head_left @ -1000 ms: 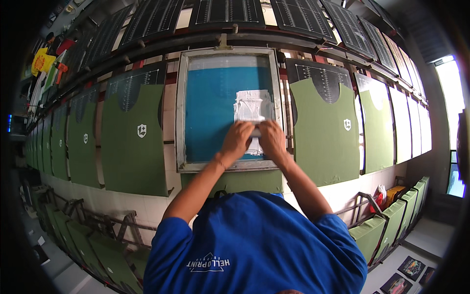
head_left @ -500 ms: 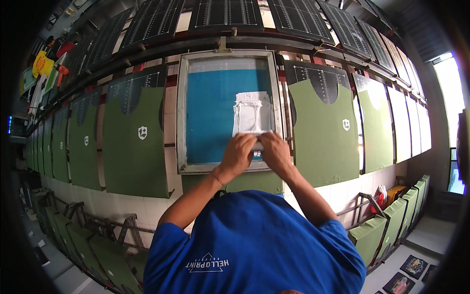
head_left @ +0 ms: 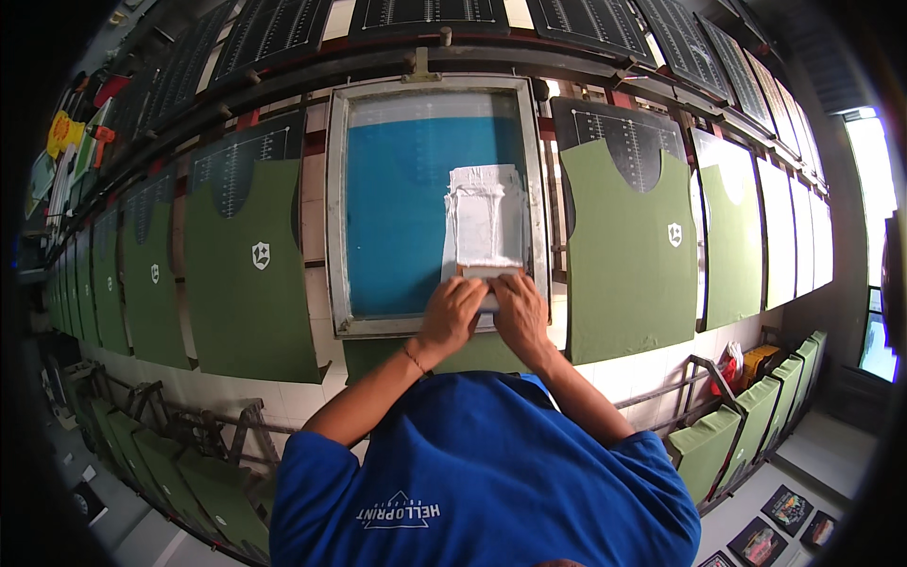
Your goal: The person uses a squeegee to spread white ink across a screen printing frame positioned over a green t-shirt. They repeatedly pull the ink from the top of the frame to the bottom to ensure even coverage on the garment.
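In front of me lies a screen-printing frame (head_left: 337, 208) with blue mesh (head_left: 402, 213). Thick white ink (head_left: 485, 227) is spread in a streaked band on the mesh's right side. Both hands grip a squeegee (head_left: 489, 273) near the frame's near edge, its blade side at the ink. My left hand (head_left: 454, 310) is closed on its left part, my right hand (head_left: 521, 310) on its right part. Fingers hide much of the squeegee. Below the frame, the near end of a green fabric panel (head_left: 406, 357) shows.
Green shirt panels with small white emblems lie on boards to the left (head_left: 250, 274) and right (head_left: 628, 255). A metal rail (head_left: 378, 68) runs behind the frame, with dark marked boards (head_left: 430, 14) beyond. More green panels (head_left: 704, 439) sit low at the right.
Both hands and the squeegee have come nearer to me, toward the frame's near edge. More of the squeegee's face and of the white ink shows. The view has shifted slightly.
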Demonstrator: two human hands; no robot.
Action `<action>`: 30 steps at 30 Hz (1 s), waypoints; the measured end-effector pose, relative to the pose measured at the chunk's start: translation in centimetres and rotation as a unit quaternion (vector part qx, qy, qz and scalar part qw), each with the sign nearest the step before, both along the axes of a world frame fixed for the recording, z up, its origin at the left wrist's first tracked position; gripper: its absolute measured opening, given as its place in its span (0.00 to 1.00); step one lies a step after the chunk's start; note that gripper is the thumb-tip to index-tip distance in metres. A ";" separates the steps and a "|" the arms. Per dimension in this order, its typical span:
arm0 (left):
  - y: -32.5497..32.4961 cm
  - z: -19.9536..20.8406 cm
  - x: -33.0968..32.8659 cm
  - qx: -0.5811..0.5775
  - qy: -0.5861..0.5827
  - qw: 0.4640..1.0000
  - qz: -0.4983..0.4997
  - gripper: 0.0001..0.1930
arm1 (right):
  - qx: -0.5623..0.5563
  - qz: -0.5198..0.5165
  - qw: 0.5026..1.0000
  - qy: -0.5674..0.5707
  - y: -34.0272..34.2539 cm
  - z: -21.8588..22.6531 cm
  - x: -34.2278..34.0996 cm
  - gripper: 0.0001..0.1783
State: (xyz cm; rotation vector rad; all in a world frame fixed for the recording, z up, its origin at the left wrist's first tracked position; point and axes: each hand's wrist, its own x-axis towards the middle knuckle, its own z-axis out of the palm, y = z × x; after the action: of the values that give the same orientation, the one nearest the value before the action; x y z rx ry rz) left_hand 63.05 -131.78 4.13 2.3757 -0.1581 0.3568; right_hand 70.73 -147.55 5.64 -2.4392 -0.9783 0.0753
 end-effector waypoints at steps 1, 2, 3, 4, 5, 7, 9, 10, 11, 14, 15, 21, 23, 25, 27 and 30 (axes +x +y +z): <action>0.7 -0.5 1.2 0.000 -0.008 1.000 -0.001 0.20 | 0.013 0.002 1.000 -0.010 0.7 -0.5 1.4 0.19; 1.3 -0.6 2.7 0.000 -0.019 1.000 0.006 0.21 | 0.026 0.004 0.999 -0.021 1.4 -0.6 2.9 0.19; 1.8 -0.7 4.1 0.000 -0.029 0.999 0.014 0.21 | 0.017 0.006 1.000 -0.019 2.1 -0.6 4.4 0.18; 2.4 -0.7 5.6 -0.001 -0.039 0.999 0.021 0.22 | 0.009 0.007 1.000 -0.018 2.8 -0.4 5.9 0.17; 3.0 -0.8 7.0 -0.001 -0.052 0.998 0.023 0.21 | 0.003 0.005 1.000 -0.019 3.7 -0.2 7.3 0.14; 4.6 -0.5 10.2 -0.001 -0.047 0.999 0.019 0.20 | -0.015 0.008 0.999 -0.027 5.2 0.0 10.7 0.12; 6.1 0.4 12.9 -0.016 -0.010 1.000 0.018 0.17 | -0.051 0.021 0.998 -0.016 6.5 1.1 13.7 0.11; 6.9 0.7 13.9 -0.014 0.002 1.000 0.012 0.17 | -0.072 0.030 0.997 0.000 7.3 2.1 14.7 0.11; 7.5 1.0 15.0 -0.013 0.013 1.000 0.003 0.17 | -0.077 0.024 0.997 0.009 7.7 2.2 15.7 0.10; 7.3 2.4 15.5 -0.006 -0.001 1.000 -0.008 0.13 | -0.077 0.034 0.996 -0.013 6.9 2.2 16.5 0.11; 7.0 3.0 15.3 -0.002 -0.007 1.000 -0.014 0.14 | -0.077 0.027 0.997 -0.010 6.5 2.2 16.5 0.08; 2.8 3.4 7.3 0.001 -0.068 0.998 0.010 0.17 | -0.050 0.023 0.998 -0.009 2.8 3.6 8.4 0.13; 1.2 2.8 3.4 -0.003 -0.072 0.997 0.008 0.19 | -0.020 0.049 0.999 -0.009 1.2 3.5 4.3 0.14; -0.4 1.1 0.5 0.027 -0.070 0.997 0.001 0.19 | -0.005 0.054 0.998 -0.030 -1.1 0.7 1.4 0.16; -1.4 -0.4 -2.0 0.055 -0.060 0.997 0.003 0.18 | -0.016 0.052 0.998 -0.025 -2.3 -0.2 -1.4 0.21; -2.3 -1.4 -4.5 0.063 -0.055 0.996 0.011 0.19 | -0.031 0.057 0.998 -0.017 -3.3 -0.4 -3.8 0.30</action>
State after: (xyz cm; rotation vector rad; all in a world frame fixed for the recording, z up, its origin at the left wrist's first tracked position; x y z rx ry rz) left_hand 58.57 -134.06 2.70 2.4839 -0.2117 0.5029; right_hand 66.90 -150.81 5.27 -2.4471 -1.1457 0.1063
